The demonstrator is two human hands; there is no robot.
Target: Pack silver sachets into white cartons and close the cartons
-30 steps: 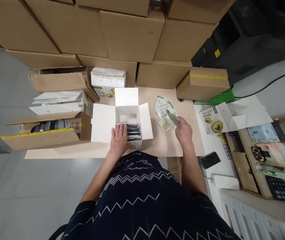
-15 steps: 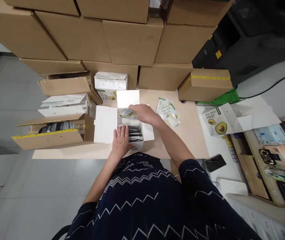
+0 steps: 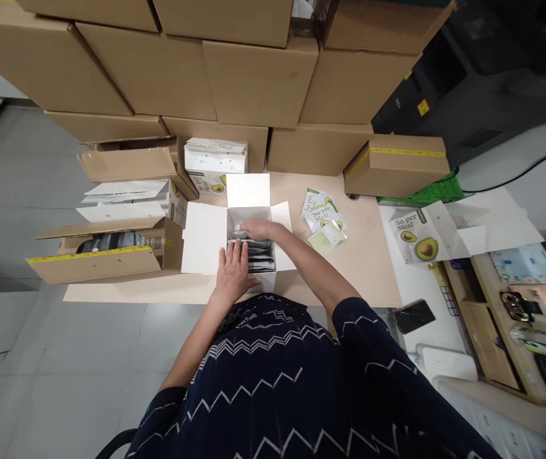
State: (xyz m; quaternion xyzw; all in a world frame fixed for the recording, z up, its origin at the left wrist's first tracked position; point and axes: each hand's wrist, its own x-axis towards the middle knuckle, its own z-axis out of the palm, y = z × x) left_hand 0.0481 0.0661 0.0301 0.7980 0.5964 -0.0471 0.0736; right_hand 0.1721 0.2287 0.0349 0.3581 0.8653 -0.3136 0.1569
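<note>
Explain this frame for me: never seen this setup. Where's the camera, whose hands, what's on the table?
There is no machine here: a person works with two bare hands, and one camera worn on the head looks forward and down, so the dark zigzag-patterned clothing at the bottom is the person's own. The left hand lies flat on the near edge of an open white box, pressing on the dark packets stacked inside. The right hand reaches into the far end of the box; its fingers are on a packet there, though a firm grip cannot be made out. To the right, loose avocado-printed sachets lie on the tan table. An open brown carton sits to the left, and stacked cartons stand behind.
</note>
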